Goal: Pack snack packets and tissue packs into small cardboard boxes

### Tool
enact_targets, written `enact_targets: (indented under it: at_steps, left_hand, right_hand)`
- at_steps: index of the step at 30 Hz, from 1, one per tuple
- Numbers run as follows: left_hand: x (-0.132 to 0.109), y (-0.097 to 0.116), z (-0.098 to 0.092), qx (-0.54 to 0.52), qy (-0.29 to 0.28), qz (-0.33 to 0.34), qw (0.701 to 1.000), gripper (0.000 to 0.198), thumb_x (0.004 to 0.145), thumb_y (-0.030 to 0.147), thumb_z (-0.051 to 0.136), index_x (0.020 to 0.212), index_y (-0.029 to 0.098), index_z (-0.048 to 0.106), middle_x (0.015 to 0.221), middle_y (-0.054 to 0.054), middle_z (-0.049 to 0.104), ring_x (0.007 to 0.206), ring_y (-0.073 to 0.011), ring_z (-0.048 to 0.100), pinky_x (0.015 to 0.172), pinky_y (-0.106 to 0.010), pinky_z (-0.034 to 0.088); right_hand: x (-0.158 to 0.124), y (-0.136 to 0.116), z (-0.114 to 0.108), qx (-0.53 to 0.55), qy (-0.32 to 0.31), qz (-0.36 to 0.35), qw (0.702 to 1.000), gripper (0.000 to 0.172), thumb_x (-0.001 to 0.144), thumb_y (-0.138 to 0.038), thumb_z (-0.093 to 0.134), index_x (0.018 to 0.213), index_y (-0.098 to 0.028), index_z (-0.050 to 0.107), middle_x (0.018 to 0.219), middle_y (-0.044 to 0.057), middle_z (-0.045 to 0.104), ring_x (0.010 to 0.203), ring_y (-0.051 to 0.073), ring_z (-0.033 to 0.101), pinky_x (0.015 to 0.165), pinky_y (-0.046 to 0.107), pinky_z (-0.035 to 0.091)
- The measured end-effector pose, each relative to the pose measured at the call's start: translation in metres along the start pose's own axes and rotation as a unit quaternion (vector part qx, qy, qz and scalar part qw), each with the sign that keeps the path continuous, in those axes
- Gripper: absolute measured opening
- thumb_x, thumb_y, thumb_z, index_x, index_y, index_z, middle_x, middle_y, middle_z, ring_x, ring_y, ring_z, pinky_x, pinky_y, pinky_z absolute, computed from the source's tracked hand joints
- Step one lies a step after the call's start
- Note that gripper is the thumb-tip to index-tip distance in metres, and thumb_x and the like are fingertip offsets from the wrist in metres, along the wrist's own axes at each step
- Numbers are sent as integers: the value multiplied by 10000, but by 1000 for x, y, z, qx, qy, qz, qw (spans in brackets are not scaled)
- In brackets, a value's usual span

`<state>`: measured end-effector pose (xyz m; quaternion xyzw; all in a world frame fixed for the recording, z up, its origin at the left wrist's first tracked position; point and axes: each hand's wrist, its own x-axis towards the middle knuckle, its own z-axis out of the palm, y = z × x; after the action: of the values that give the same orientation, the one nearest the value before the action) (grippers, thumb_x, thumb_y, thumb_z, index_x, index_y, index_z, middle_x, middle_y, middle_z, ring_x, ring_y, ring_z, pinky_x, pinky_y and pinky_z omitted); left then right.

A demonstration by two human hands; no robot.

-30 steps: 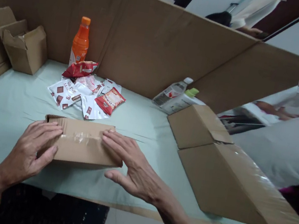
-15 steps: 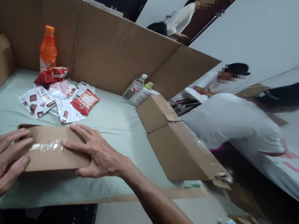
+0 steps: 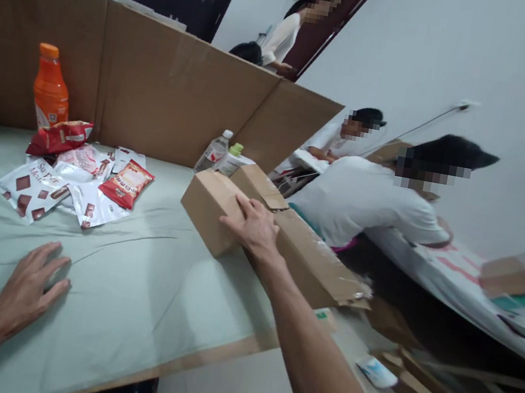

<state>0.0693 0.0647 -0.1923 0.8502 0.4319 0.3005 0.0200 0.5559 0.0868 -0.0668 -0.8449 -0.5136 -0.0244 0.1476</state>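
Observation:
My right hand (image 3: 254,225) grips a small cardboard box (image 3: 210,207) from above, fingers over its top and right end. The box stands at the right side of the green-covered table (image 3: 121,307), close against a row of other cardboard boxes (image 3: 313,253). My left hand (image 3: 31,284) rests on the cloth at the left with fingers spread, holding nothing. Beyond it lies a pile of snack packets: white ones (image 3: 30,189) with brown squares, a red-and-white packet (image 3: 126,183) and a crumpled red bag (image 3: 60,138).
An orange bottle (image 3: 51,93) stands behind the packets, before a cardboard screen (image 3: 185,88). A clear bottle (image 3: 213,151) and a green-capped white bottle (image 3: 233,161) are at the back right. A person in a white shirt (image 3: 368,198) leans over another table. An open carton (image 3: 426,388) lies low at right.
The cardboard box has gone from the table's near left to the right side in my right hand. My left hand has let go of it and lies on the cloth. The view has swung right.

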Motion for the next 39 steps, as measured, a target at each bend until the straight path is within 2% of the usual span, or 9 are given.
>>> enact_targets:
  at_steps: [4, 8, 11, 14, 17, 22, 29, 33, 39]
  left_hand:
    - [-5, -5, 10, 26, 3, 10, 1000, 311, 984, 379, 528, 1186, 239, 719, 1366, -154, 661, 1248, -367, 632, 979, -552, 569]
    - [-8, -2, 8, 24, 5, 8, 1000, 290, 984, 357, 540, 1192, 251, 712, 1366, -139, 664, 1251, -352, 631, 993, -532, 564]
    - [-10, 2, 7, 18, -9, -5, 1000, 286, 982, 336, 544, 1197, 240, 706, 1385, -142, 653, 1274, -346, 617, 1026, -535, 552]
    - [-13, 7, 8, 20, -23, -21, 999, 291, 962, 301, 566, 1212, 235, 698, 1400, -145, 641, 1298, -345, 601, 1043, -540, 544]
    - [-15, 14, 8, 15, -38, -42, 998, 312, 922, 251, 598, 1219, 234, 693, 1410, -142, 633, 1319, -354, 583, 1066, -553, 529]
    - [-16, 24, 6, 2, -63, -71, 995, 337, 883, 199, 622, 1213, 220, 685, 1431, -147, 613, 1352, -357, 554, 1129, -555, 484]
    - [-15, 28, 2, -12, -80, -86, 993, 323, 873, 192, 638, 1192, 208, 687, 1429, -166, 608, 1357, -365, 547, 1126, -579, 482]
    - [-17, 31, 2, -23, -84, -90, 992, 329, 857, 206, 673, 1185, 220, 692, 1433, -153, 612, 1357, -350, 551, 1142, -561, 472]
    - [-20, 41, -5, -25, -56, -109, 992, 380, 835, 229, 703, 1214, 197, 704, 1441, -175, 607, 1351, -356, 565, 1111, -542, 514]
  right_hand:
    - [53, -14, 11, -1, 6, 68, 998, 650, 892, -468, 648, 1475, -189, 576, 1427, 254, 571, 1321, 461, 524, 1037, 682, 425]
    - [82, -15, 16, 14, 4, 70, 997, 622, 928, -509, 595, 1408, -113, 601, 1359, 286, 597, 1278, 431, 560, 1018, 683, 402]
    - [82, -13, 17, 34, 22, 61, 997, 662, 939, -556, 562, 1405, -88, 585, 1357, 316, 592, 1305, 443, 543, 1010, 678, 401]
    - [67, -17, 21, 57, 105, 18, 993, 667, 959, -578, 533, 1433, -109, 559, 1505, 335, 478, 1450, 456, 383, 1055, 656, 357]
    - [43, -34, 38, 50, 167, -37, 984, 587, 967, -449, 515, 1442, -107, 553, 1646, 295, 334, 1543, 445, 227, 1163, 681, 228]
    - [9, -97, 102, 178, -55, -117, 975, 605, 878, -406, 573, 1423, -142, 585, 1654, 224, 386, 1538, 409, 308, 1226, 634, 220]
    - [-1, -194, 177, 312, -126, -163, 927, 746, 918, -592, 493, 1511, -140, 515, 1506, 183, 594, 1341, 322, 595, 1106, 472, 482]
    - [-22, -204, 195, 363, -116, -202, 902, 832, 907, -684, 438, 1552, -158, 469, 1564, 171, 538, 1409, 321, 534, 1144, 497, 447]
    - [-36, -196, 210, 382, -97, -196, 898, 959, 840, -721, 447, 1541, -66, 453, 1563, 247, 510, 1415, 364, 516, 1199, 544, 371]
